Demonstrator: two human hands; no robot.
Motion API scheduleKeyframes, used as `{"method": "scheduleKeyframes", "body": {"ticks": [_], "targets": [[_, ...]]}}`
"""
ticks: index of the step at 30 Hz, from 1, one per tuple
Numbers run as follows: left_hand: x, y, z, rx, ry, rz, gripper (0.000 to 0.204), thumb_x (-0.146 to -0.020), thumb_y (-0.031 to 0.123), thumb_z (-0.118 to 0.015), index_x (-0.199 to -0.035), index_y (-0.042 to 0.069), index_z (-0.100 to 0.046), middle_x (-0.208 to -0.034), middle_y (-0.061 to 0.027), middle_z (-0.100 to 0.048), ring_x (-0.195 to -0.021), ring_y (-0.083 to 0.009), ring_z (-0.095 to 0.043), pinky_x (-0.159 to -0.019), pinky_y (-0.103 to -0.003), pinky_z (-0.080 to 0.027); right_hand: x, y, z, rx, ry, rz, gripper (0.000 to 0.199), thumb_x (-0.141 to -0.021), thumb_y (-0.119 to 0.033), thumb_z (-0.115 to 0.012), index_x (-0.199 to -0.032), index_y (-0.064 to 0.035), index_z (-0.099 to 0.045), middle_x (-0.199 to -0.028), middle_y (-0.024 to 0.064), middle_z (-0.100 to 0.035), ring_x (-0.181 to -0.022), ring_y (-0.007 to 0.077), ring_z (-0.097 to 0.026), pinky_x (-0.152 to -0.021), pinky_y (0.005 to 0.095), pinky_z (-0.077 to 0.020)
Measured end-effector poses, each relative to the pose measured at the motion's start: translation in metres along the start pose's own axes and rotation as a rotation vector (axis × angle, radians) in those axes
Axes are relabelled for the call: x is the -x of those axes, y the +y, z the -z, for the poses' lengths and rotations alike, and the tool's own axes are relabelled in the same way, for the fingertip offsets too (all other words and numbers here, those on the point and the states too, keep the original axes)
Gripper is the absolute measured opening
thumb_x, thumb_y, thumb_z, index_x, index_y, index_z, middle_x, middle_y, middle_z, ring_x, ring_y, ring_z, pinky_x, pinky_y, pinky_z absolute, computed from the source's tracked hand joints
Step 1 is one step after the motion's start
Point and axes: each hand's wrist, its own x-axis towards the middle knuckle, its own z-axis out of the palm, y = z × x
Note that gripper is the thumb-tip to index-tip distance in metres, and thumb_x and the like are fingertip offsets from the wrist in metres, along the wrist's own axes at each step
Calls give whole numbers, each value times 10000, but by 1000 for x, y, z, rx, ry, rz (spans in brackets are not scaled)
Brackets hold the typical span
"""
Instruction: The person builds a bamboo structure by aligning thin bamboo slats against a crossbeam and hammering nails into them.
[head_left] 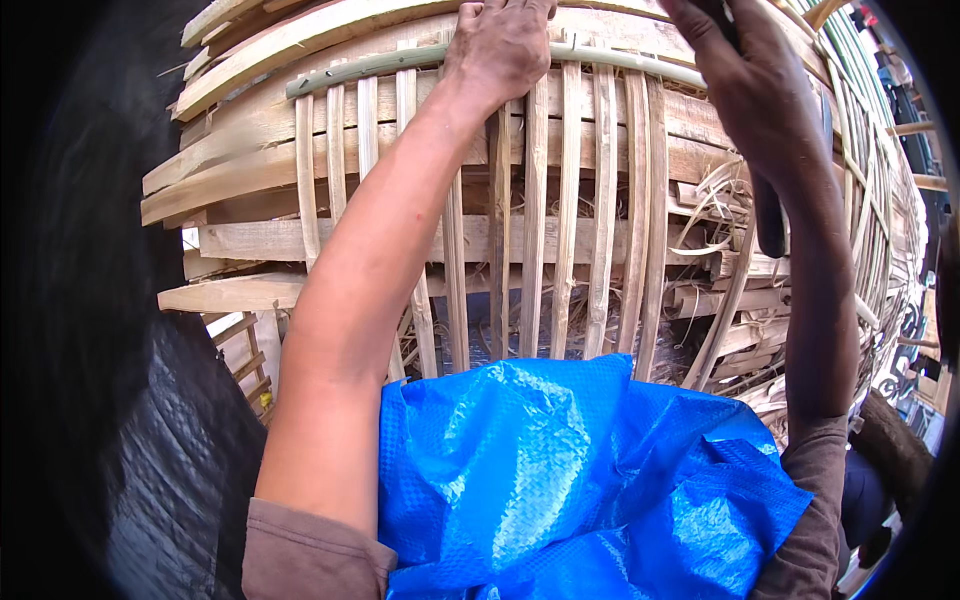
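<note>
My left hand (503, 50) lies across a pale green round pole (370, 66) near the upper edge. Its fingers are bent together and partly cut off by the frame, so what they grip is hidden. Several narrow wooden slats (533, 200) run side by side from the pole toward me. Small dark nails stick up from the pole. At the upper right, my right hand (765, 100) is closed round a tool with a dark handle (769, 215). The handle's end shows below the fist; the tool's head is out of view.
Rough boards (260, 240) are stacked under and beyond the slats. Blue plastic sheeting (540, 460) covers my lap. Wood shavings (715, 205) and long thin strips (870, 150) lie at the right. Dark sheeting (165, 450) hangs at the left.
</note>
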Motion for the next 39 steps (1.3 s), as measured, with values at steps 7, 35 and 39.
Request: {"method": "scheduleKeyframes", "body": {"ticks": [7,35,39], "targets": [[-7,4,1,-21,-114,79,353,-987,212,-459,-1266,1,-505,-1290,-205,-563,-1221,-371,-530,-1055,-589,-397,20,13,-11,131,-325,-180,254,-1047,-289,-513,-1180,-74,-539,-686,139,-647,-566,253,-617,-536,493,-434],[-11,5,-15,-130,82,22,249,-890,132,-517,-1098,-5,-532,-1114,-181,-629,-1111,-341,-578,-964,-517,-454,11,24,-15,82,-238,-160,328,-1049,-295,-504,-1262,-48,-536,-748,154,-655,-565,241,-602,-553,482,-454],[-2,5,-14,-84,102,27,246,-927,182,-514,-1099,7,-531,-1123,-177,-627,-1118,-348,-576,-957,-521,-467,-9,5,21,52,0,71,362,-1037,-334,-561,-1307,-92,-550,-801,29,-556,-658,108,-524,-592,320,-447]]}}
